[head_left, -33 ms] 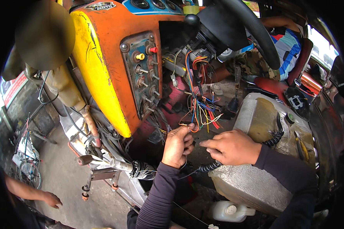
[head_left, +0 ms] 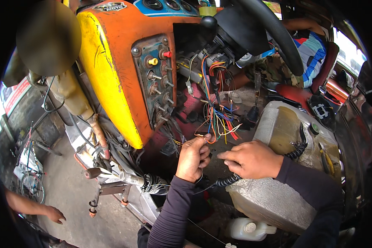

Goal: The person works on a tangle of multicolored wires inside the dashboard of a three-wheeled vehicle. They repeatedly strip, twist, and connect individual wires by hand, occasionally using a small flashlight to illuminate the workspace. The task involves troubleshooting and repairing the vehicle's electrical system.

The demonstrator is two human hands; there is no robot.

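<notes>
Pinching a thin, smooth, curved orange wire [head_left: 212,142] between thumb and finger of the left hand [head_left: 193,159], at the very tips. Near the right hand [head_left: 252,159], partly curled beside crinkled silvery covering [head_left: 273,196]; cannot tell whether gripping anything.

Wires [head_left: 211,112] below steering column [head_left: 237,33], switch panel [head_left: 161,91] to their left, lever [head_left: 257,84] to their right, jug [head_left: 249,230] nearest the wearer.
</notes>
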